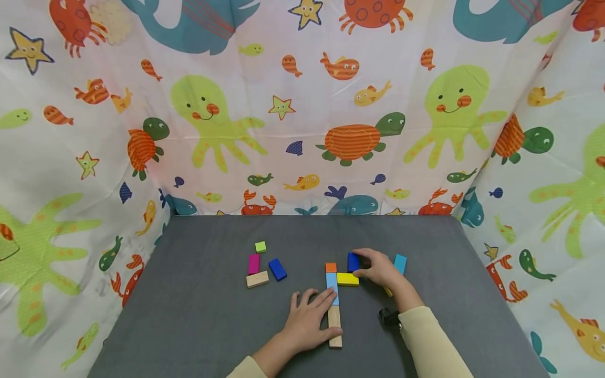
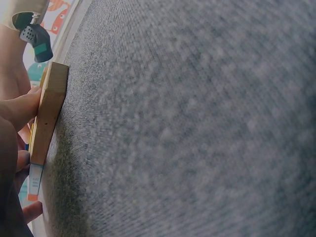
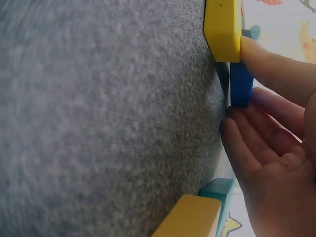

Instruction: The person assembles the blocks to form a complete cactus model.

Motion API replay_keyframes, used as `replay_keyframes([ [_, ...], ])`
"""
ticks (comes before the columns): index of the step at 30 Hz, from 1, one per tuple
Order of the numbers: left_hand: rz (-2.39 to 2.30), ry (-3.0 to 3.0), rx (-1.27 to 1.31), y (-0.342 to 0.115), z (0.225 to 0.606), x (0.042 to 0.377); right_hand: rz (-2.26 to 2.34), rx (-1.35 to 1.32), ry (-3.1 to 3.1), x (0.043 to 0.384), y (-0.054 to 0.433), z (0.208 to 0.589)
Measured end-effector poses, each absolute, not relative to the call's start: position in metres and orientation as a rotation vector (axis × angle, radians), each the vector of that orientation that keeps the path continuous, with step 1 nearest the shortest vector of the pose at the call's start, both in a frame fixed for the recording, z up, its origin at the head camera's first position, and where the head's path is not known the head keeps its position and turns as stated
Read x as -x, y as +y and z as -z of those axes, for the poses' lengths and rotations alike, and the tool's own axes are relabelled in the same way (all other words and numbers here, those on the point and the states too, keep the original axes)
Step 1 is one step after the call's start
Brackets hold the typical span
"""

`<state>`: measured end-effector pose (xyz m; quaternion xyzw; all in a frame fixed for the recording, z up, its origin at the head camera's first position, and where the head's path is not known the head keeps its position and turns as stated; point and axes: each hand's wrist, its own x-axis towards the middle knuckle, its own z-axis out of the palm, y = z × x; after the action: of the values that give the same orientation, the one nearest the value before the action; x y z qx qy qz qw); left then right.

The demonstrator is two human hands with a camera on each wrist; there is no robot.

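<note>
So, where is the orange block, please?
In the head view, the orange block is right of centre, at the far end of the light-blue block.

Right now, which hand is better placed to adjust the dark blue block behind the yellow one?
Probably your right hand: it holds the dark blue block, while your left hand lies farther off, its thumb on the wooden block.

The left hand (image 1: 307, 321) partly covers a light blue block (image 1: 332, 281), the right hand (image 1: 379, 269) mostly a yellow block (image 1: 388, 292).
</note>
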<state>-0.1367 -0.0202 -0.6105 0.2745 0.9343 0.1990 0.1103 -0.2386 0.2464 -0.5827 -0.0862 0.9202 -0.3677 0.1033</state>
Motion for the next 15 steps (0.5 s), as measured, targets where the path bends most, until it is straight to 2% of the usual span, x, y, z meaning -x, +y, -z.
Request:
replay_keyframes([
  [15, -0.588, 2.745, -0.788, -0.0206, 0.6161, 0.1377, 1.077, 0.297, 2.726, 0.2390, 0.2460, 0.5870],
])
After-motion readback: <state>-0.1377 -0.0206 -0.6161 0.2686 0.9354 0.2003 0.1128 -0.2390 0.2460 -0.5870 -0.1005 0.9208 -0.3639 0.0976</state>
